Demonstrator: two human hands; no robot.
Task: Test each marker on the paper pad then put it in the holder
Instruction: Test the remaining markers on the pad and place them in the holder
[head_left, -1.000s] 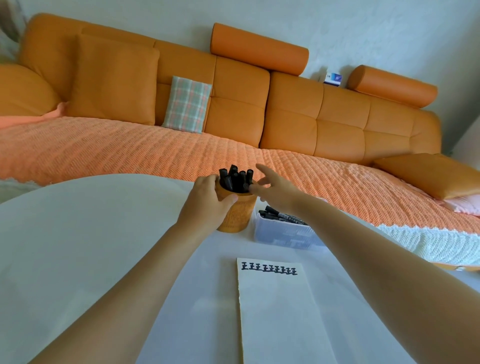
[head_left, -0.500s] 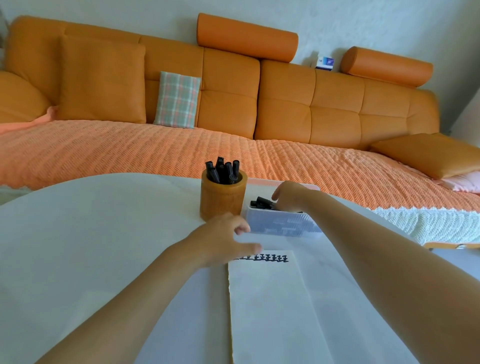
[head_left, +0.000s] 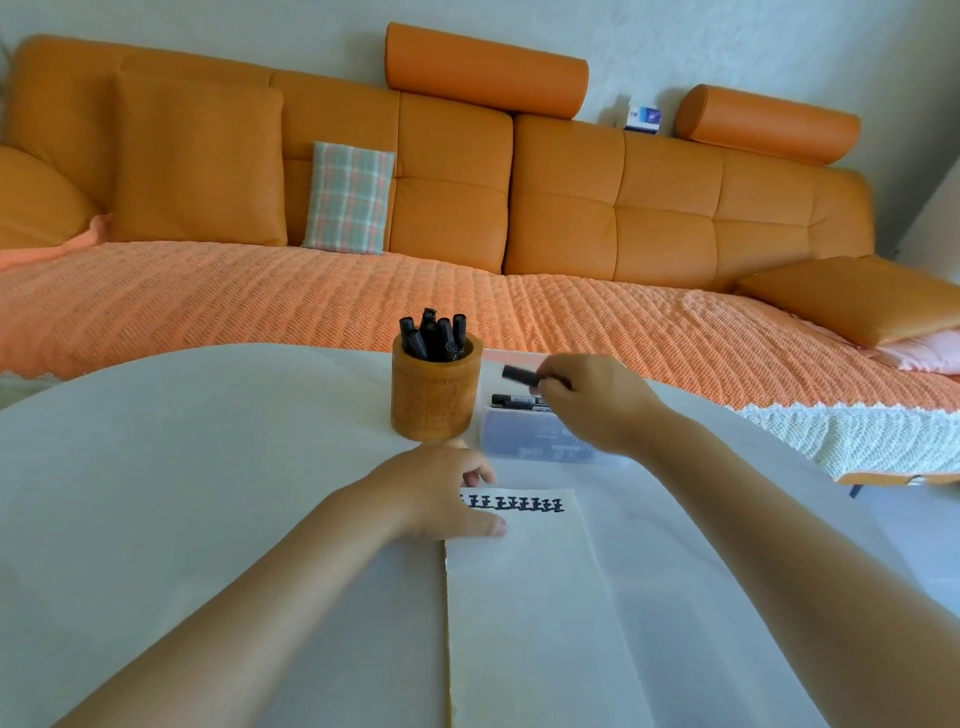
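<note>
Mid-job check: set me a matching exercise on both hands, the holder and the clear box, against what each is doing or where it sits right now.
Column one:
1 left hand
2 right hand
3 holder
4 clear box

Column two:
A grips a black marker
B stands upright with capped markers inside
C rests on the top left corner of the paper pad
D sits beside the holder, on its right

Pairs: 1-C, 2-A, 3-B, 4-D
</note>
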